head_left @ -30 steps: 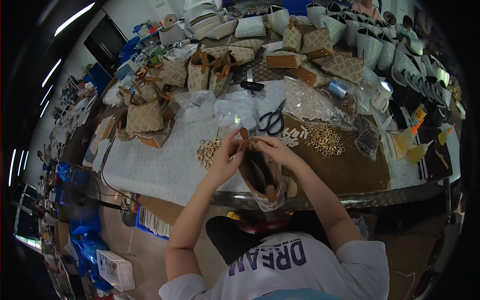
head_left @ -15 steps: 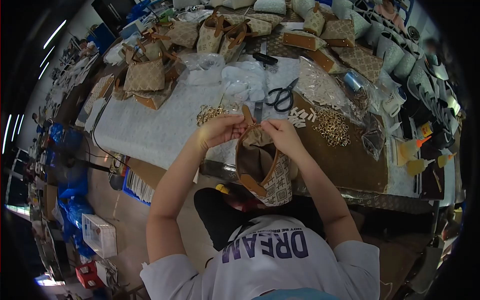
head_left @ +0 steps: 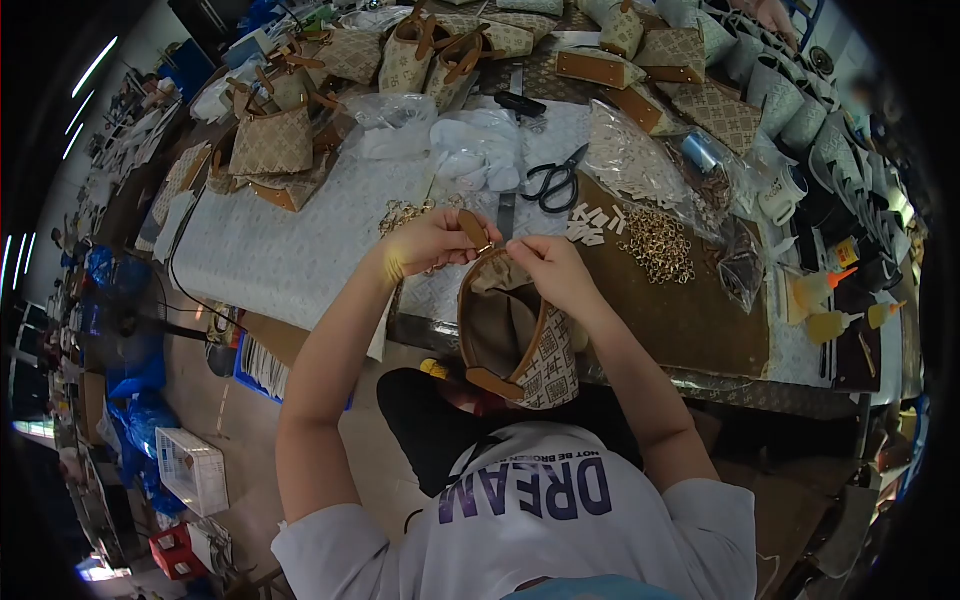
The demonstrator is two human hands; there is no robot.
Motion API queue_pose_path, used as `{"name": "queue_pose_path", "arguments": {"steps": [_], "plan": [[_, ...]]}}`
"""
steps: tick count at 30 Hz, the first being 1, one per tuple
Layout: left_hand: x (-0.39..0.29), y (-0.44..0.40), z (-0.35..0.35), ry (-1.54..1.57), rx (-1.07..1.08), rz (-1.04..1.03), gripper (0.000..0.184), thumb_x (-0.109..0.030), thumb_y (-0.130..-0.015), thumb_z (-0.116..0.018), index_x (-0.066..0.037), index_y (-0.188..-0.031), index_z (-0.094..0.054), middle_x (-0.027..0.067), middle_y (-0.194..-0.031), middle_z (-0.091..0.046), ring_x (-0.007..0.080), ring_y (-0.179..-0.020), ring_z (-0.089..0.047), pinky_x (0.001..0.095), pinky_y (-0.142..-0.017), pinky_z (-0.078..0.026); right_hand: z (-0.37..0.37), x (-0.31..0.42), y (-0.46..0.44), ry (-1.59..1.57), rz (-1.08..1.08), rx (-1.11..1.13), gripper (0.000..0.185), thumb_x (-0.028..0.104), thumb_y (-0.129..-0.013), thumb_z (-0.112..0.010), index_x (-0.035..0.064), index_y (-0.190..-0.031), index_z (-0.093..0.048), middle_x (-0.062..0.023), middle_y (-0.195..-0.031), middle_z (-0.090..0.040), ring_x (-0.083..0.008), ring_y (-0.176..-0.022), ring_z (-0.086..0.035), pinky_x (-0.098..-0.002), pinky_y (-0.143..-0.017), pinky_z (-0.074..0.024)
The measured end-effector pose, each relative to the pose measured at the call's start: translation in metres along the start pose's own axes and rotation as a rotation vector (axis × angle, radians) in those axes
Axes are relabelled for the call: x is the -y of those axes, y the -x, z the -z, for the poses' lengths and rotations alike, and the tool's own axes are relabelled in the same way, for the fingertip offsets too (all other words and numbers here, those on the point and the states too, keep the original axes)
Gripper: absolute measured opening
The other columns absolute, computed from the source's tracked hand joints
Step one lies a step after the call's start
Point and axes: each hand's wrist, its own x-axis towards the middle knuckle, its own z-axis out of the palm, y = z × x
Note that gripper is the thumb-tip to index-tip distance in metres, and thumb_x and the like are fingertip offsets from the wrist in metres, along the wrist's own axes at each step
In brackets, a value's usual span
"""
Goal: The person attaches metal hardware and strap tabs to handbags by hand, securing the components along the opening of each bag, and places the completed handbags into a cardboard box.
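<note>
A small patterned handbag (head_left: 548, 372) with brown trim hangs at the table's front edge, its mouth open toward me and the lining showing. My left hand (head_left: 437, 240) pinches a brown leather tab (head_left: 472, 229) above the far rim. A small gold metal piece shows at the tab's lower end, beside the rim. My right hand (head_left: 548, 268) grips the bag's rim on the right, thumb and fingers pressed together. Behind my left hand lies a pile of gold hardware (head_left: 402, 214), partly hidden by it.
Black scissors (head_left: 553, 187) lie beyond my hands. Gold rings (head_left: 657, 246) and white pieces (head_left: 596, 224) sit on a brown board (head_left: 700, 325). Plastic bags (head_left: 478, 150), finished handbags (head_left: 272, 146) and glue bottles (head_left: 822, 290) stand around. A white crate (head_left: 192, 470) is on the floor.
The leather tab has tilted to the left, away from the bag's rim, and the gold piece below it shows more. My left hand has shifted slightly left. The whole view has moved a little.
</note>
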Motion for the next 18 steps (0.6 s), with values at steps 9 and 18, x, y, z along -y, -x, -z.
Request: {"name": "queue_pose_path", "arguments": {"steps": [9,18], "plan": [[0.011,0.0,-0.001,0.134,-0.027,0.046,0.029,-0.003,-0.093,-0.053,0.002,-0.121,-0.059,0.004,-0.104,-0.066,0.0065,-0.081,-0.061,0.0189,-0.073,-0.051,-0.003,-0.006,-0.004,-0.015,0.021,-0.021,0.033,0.031,-0.092,-0.058,-0.0017,-0.091,-0.067,-0.0049,-0.057,-0.053,-0.0107,-0.056,-0.047,-0.0303,-0.053,-0.0378],[0.008,0.005,-0.011,0.306,-0.053,0.006,0.026,-0.008,-0.094,-0.055,0.002,-0.118,-0.059,0.0034,-0.105,-0.065,0.0074,-0.078,-0.06,0.0225,-0.075,-0.051,-0.001,-0.006,-0.005,0.003,-0.006,-0.012,0.034,0.03,-0.093,-0.058,-0.0025,-0.087,-0.066,-0.0049,-0.057,-0.051,-0.0108,-0.055,-0.047,-0.0306,-0.052,-0.0373]]}}
